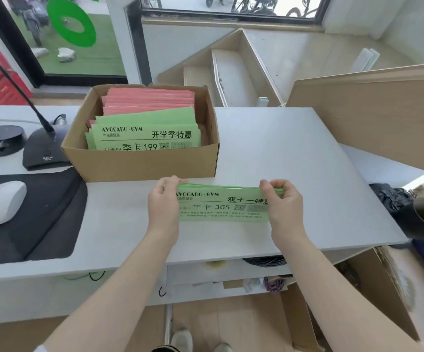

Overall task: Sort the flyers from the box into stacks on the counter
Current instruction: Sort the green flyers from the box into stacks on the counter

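On the smooth white counter (294,153), both hands pinch thin green flyers (221,205).

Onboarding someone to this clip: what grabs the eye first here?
The green flyer bundle at centre, held just over the white counter, gripped at its ends by the left hand and right hand. Behind it on the left, the open cardboard box with green flyers in front and pink flyers at the back.
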`<action>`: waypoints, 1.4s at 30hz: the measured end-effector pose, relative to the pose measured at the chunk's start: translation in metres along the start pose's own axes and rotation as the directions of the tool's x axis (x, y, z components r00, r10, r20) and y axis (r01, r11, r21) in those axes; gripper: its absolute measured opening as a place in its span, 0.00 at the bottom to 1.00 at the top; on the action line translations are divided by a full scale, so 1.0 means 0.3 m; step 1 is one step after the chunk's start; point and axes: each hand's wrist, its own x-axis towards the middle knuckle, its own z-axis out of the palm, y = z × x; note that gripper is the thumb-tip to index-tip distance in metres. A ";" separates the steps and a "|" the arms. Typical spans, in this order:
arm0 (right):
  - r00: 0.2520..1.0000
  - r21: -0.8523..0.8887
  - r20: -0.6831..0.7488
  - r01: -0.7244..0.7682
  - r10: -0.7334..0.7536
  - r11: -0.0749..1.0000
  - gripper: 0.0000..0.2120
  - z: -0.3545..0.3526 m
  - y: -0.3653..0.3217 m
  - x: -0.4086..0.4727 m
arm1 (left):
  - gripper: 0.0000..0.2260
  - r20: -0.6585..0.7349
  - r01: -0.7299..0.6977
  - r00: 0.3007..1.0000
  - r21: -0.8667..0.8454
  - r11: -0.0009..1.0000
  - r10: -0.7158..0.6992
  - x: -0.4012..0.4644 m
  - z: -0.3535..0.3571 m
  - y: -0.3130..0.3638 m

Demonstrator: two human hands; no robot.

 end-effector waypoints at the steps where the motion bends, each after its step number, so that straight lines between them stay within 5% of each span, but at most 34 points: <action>1: 1.000 -0.015 -0.001 0.021 -0.021 1.000 0.08 0.001 -0.002 0.003 | 0.13 0.012 -0.018 1.000 -0.018 1.000 0.018 0.006 0.001 -0.002; 5: 0.990 0.059 0.136 0.018 -0.026 0.998 0.06 -0.042 0.009 0.003 | 0.03 0.226 -0.111 0.968 -0.005 0.994 0.110 0.031 -0.041 -0.043; 9: 0.962 -0.070 0.272 0.037 -0.017 0.997 0.12 -0.071 0.042 -0.012 | 0.16 0.425 -0.213 0.895 0.140 0.967 0.135 0.064 -0.091 -0.080; 16: 0.967 -0.040 0.210 0.156 -0.144 0.987 0.11 -0.090 0.022 0.027 | 0.13 0.500 -0.337 0.843 0.203 0.919 0.198 0.094 -0.058 -0.093; 19: 0.978 -0.120 0.190 0.113 -0.089 0.986 0.10 -0.113 0.059 0.031 | 0.15 0.539 -0.378 0.828 0.328 0.866 0.157 0.104 -0.036 -0.135; 23: 0.992 -0.168 0.071 0.117 -0.107 0.979 0.14 -0.196 -0.002 0.079 | 0.12 0.601 -0.585 0.742 0.362 0.725 0.298 0.101 0.041 -0.078; 25: 0.983 -0.459 0.081 0.186 -0.167 0.869 0.18 -0.255 -0.035 0.119 | 0.13 0.628 -0.682 0.684 0.370 0.630 0.371 0.104 0.106 -0.031; 27: 0.933 -0.826 0.176 0.313 -0.313 0.469 0.21 -0.305 -0.063 0.174 | 0.13 0.671 -0.758 0.613 0.353 0.548 0.417 0.116 0.184 0.005; 28: 0.899 -0.860 0.266 0.385 -0.348 0.336 0.22 -0.321 -0.078 0.207 | 0.14 0.696 -0.788 0.579 0.343 0.511 0.425 0.123 0.228 0.018; 29: 0.878 -0.829 0.340 0.449 -0.338 0.334 0.20 -0.326 -0.100 0.237 | 0.14 0.719 -0.807 0.553 0.338 0.484 0.421 0.130 0.273 0.028; 31: 0.879 -0.707 0.398 0.477 -0.264 0.521 0.11 -0.328 -0.138 0.299 | 0.14 0.754 -0.822 0.525 0.331 0.464 0.394 0.149 0.372 0.043; 34: 0.937 -0.687 0.322 0.330 -0.135 0.647 0.03 -0.348 -0.152 0.438 | 0.11 0.702 -0.741 0.622 0.386 0.549 0.346 0.192 0.537 0.054; 38: 0.985 -0.689 0.173 0.139 -0.026 0.711 0.05 -0.394 -0.096 0.643 | 0.10 0.455 -0.289 0.884 0.359 0.887 0.104 0.305 0.760 -0.018; 42: 0.997 -0.598 0.056 -0.011 0.055 0.801 0.07 -0.416 -0.014 0.845 | 0.17 0.350 0.153 0.914 0.172 0.973 -0.206 0.404 0.937 -0.129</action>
